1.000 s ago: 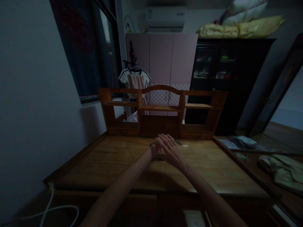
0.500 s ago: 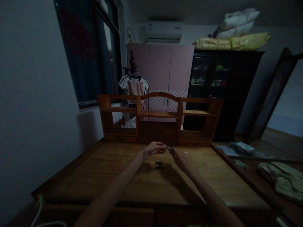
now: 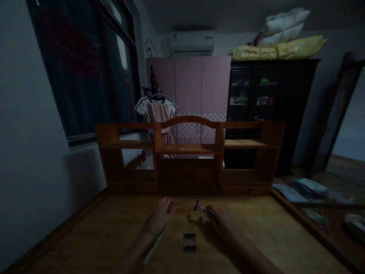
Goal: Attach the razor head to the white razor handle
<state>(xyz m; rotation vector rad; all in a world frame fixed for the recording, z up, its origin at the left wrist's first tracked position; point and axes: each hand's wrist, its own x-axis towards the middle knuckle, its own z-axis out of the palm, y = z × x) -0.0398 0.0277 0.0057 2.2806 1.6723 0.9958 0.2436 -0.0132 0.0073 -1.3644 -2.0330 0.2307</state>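
Note:
My right hand [image 3: 221, 220] is closed around the handle of a razor [image 3: 203, 209], its small T-shaped head pointing left and up above the wooden desk top [image 3: 245, 236]. To the left, my left hand [image 3: 162, 213] is apart from the razor, its fingers curled inward; whether they hold anything is hidden. A thin pale strip [image 3: 155, 247] runs along the underside of that hand and wrist, its kind unclear. Between my forearms lies a small block-like object [image 3: 189, 242], dark at both ends and lighter in the middle, too blurred to name.
A wooden shelf unit [image 3: 188, 148] stands along the desk's far edge. On the right, a raised wooden edge [image 3: 308, 228] separates the desk from papers and plastic-wrapped things [image 3: 310, 188]. A wall with a window [image 3: 76, 76] rises on the left.
My hands were together at the razor; my left hand has let go and moved left and down. My right hand keeps the razor. The view has shifted, so the desk appears lower.

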